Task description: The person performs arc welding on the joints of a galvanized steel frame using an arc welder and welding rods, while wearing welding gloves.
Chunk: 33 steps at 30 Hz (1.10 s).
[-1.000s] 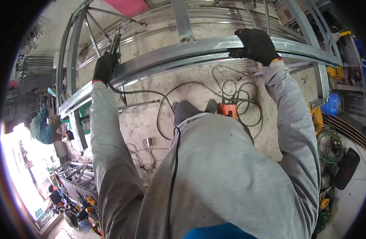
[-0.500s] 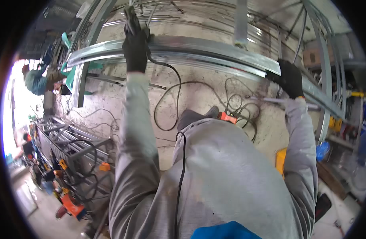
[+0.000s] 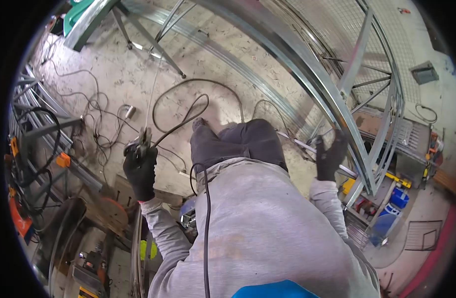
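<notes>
In a dark glove, my left hand [image 3: 139, 171] is closed around a welding electrode holder [image 3: 145, 137]. A thin welding rod [image 3: 152, 94] points up from its jaws, and a black cable [image 3: 181, 124] loops away from it over the floor. My right hand [image 3: 331, 158], also gloved, has its thumb and fingers apart. It is beside the long shiny metal beam [image 3: 307, 64], with the fingertips close to the beam's edge.
Thin-legged metal stands [image 3: 153, 42] are at the upper left. Cables [image 3: 101, 119] run across the concrete floor [image 3: 138, 74]. To the right, an upright metal frame [image 3: 387, 94] stands beside a shelf with a blue container [image 3: 397, 197]. Metal stock is racked at the left.
My left hand has come down off the beam with the electrode holder. My right hand's fingers have loosened from the beam. The view has turned, and the beam now slants down to the right.
</notes>
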Tool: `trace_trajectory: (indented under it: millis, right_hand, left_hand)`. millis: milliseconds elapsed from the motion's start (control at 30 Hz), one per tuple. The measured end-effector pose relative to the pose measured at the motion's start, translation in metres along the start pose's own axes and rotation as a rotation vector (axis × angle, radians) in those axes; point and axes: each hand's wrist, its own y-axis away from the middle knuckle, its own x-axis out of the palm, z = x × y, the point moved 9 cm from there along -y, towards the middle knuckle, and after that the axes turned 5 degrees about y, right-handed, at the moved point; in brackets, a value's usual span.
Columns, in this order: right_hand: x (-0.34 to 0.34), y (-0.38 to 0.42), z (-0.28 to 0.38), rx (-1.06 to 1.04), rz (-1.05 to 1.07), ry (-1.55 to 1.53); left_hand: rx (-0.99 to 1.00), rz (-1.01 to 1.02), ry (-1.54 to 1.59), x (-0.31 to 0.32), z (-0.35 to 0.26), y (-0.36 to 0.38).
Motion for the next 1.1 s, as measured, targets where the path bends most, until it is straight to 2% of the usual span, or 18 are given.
trace_trajectory:
  millis: [67, 133, 200, 267, 300, 333, 433, 500, 600, 633, 733, 767, 867, 900, 967, 1033, 1067, 1100]
  right_hand:
    - [0.014, 0.006, 0.077, -0.411, 0.114, -0.134]
    - [0.029, 0.000, 0.140, -0.574, 0.251, -0.106]
    - [0.070, -0.005, 0.151, -0.578, 0.293, -0.119]
    - [0.119, -0.014, 0.135, -0.463, 0.382, -0.276]
    - [0.135, -0.018, 0.133, -0.484, 0.378, -0.221]
    - [0.158, -0.019, 0.122, -0.494, 0.392, -0.192]
    - [0.249, -0.029, 0.072, -0.192, 0.626, -0.112]
    - [0.317, -0.035, 0.047, -0.123, 0.560, -0.200]
    - [0.384, -0.056, 0.107, 0.063, 0.756, -0.373]
    - [0.404, -0.058, 0.122, -0.161, 0.550, -0.469]
    - [0.463, -0.051, 0.165, -0.254, 0.605, -0.550]
    - [0.486, -0.048, 0.174, -0.262, 0.620, -0.565]
    - [0.531, -0.045, 0.167, -0.194, 0.683, -0.602]
    - [0.543, -0.044, 0.163, -0.158, 0.704, -0.622]
    - [0.565, -0.044, 0.147, -0.015, 0.765, -0.680]
    - [0.576, -0.052, 0.132, 0.139, 0.763, -0.810]
    - [0.583, -0.052, 0.121, 0.164, 0.765, -0.815]
    - [0.588, -0.054, 0.113, 0.149, 0.745, -0.848]
  left_hand:
    - [-0.010, 0.019, 0.070, 0.008, 0.023, -0.015]
    - [-0.014, -0.013, 0.072, 0.025, 0.039, -0.036]
    - [-0.040, 0.011, 0.041, 0.049, 0.065, -0.066]
    - [0.014, 0.012, 0.071, 0.081, 0.092, -0.098]
    - [-0.084, 0.001, 0.071, 0.099, 0.111, -0.110]
    - [-0.132, -0.023, 0.330, 0.122, 0.118, -0.117]
    - [-0.192, -0.014, 0.434, 0.185, 0.178, -0.142]
    - [-0.245, 0.005, 0.520, 0.218, 0.209, -0.144]
    - [-0.423, 0.064, 0.418, 0.244, 0.258, -0.139]
    - [-0.364, 0.099, 0.356, 0.249, 0.275, -0.141]
    - [-0.295, 0.032, 0.292, 0.261, 0.343, -0.143]
    - [-0.531, 0.033, 0.394, 0.265, 0.356, -0.134]
    - [-0.644, -0.033, 0.618, 0.279, 0.400, -0.121]
    - [-0.762, -0.097, 0.572, 0.278, 0.379, -0.120]
    - [-0.416, 0.259, -0.110, 0.285, 0.359, -0.134]
    - [-0.335, 0.373, -0.358, 0.303, 0.345, -0.152]
    - [-0.662, 0.231, -0.124, 0.302, 0.370, -0.149]
    - [-0.820, 0.164, -0.018, 0.310, 0.383, -0.145]
